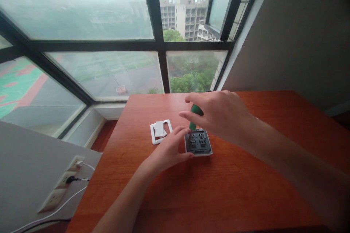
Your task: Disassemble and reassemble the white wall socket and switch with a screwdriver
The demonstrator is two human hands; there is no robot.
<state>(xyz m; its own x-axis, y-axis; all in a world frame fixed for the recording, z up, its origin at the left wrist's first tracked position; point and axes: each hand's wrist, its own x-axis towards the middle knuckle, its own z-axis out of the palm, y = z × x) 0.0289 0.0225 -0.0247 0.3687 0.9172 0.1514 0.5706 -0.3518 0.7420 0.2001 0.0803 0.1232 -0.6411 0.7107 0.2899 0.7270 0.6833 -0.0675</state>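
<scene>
An opened wall switch (198, 145) lies on the wooden table, its white base framing a dark inner module with small rocker mechanisms. My left hand (171, 147) grips its left side, thumb at the front edge and fingers toward the back corner. Above the switch, my right hand (216, 111) holds a screwdriver by its green handle (193, 126), tilted slightly, between thumb and fingers. The handle points down at the switch's back left part; its tip is hard to make out. Left of the switch, a white cover frame (153, 139) has white rocker plates (159, 129) lying on it.
The red-brown table (232, 196) reaches to a large window with dark frames (161, 46). On the low wall at left are sockets (64, 179) with plugs and cables (68, 197). A grey wall (295, 43) stands at right.
</scene>
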